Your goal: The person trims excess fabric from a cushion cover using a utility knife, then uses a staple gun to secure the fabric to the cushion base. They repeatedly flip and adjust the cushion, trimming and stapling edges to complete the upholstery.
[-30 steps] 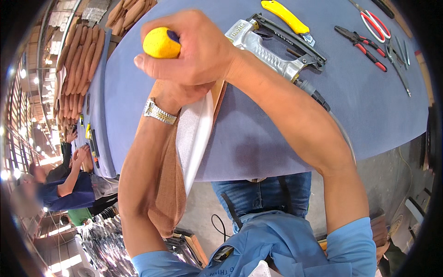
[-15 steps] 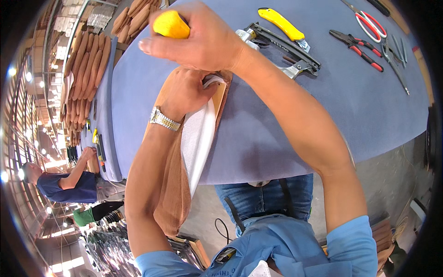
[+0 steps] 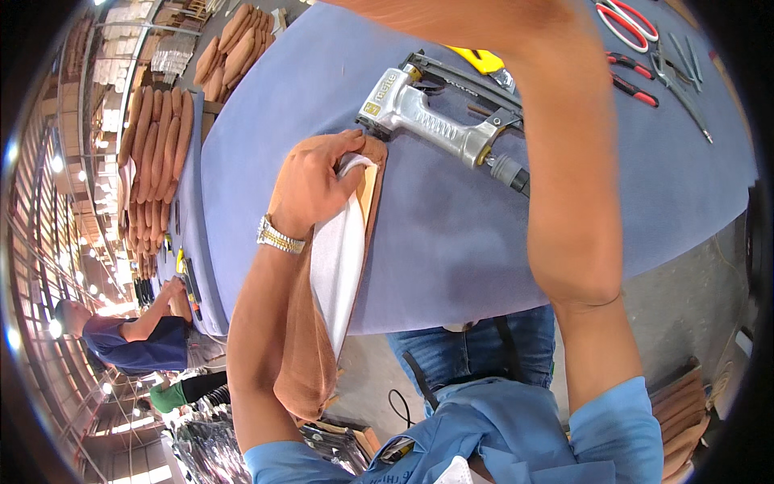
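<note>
My left hand (image 3: 316,179), with a metal watch on its wrist, is closed on the upper end of a long brown upholstered pad (image 3: 305,375). Its thumb presses on white lining (image 3: 334,258) folded along an edge of pale wooden board (image 3: 367,194). The pad slants from the table down past the front edge, beside my forearm. At the top rim my right hand (image 3: 476,20) is smeared by motion and cut off, so its fingers and anything in them are hidden. Just beyond the pad lies a silver air stapler (image 3: 427,121) with a hose fitting.
A yellow utility knife (image 3: 488,63) lies behind the stapler. Red-and-black pliers (image 3: 633,81), red-handled scissors (image 3: 629,24) and a slim grey tool (image 3: 681,93) are at the right of the blue-covered table (image 3: 451,266). Brown pads (image 3: 157,145) are stacked at left, near another person (image 3: 137,335).
My right hand, holding a yellow-handled tool before, has swept up and right to the top rim, uncovering the stapler. My left hand keeps its hold on the pad. The view has shifted slightly.
</note>
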{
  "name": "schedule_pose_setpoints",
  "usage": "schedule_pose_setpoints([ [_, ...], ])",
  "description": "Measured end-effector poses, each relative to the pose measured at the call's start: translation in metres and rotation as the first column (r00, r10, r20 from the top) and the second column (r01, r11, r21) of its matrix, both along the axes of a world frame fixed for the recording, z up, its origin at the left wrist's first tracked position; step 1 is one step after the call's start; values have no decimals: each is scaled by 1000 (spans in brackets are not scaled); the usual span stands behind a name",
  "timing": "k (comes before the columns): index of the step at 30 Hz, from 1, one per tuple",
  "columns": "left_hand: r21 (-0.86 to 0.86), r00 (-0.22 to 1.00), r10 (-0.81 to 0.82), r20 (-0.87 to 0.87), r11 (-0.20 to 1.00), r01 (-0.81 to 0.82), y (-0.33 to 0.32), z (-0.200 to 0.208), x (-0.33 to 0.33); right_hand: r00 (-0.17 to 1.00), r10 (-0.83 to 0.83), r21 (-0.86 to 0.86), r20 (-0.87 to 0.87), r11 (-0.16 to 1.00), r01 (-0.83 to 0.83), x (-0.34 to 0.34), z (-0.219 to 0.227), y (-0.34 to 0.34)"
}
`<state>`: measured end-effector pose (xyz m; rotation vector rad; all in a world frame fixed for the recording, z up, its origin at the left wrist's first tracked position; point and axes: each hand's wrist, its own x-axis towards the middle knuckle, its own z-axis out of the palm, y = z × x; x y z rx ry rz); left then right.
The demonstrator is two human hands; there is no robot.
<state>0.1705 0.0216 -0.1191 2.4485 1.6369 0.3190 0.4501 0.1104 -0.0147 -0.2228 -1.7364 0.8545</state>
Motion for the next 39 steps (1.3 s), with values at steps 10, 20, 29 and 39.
schedule_pose_setpoints([
  [10, 149, 986, -46, 160, 989, 22, -57, 80, -22, 648, -758, 323, 73, 632, 704, 32, -13, -11],
  [20, -118, 831, 155, 535, 987, -108, -144, 171, -51, 324, -656, 292, 682, 650, 702, 44, -122, 48],
  [29, -247, 881, 87, 465, 968, 34, -110, 134, -34, 914, -23, 80, 405, 997, -11, -52, -65, -125],
  [39, 64, 842, -16, 539, 998, -21, -149, 145, -13, 986, 50, -77, 161, 996, -38, -100, -88, -145],
])
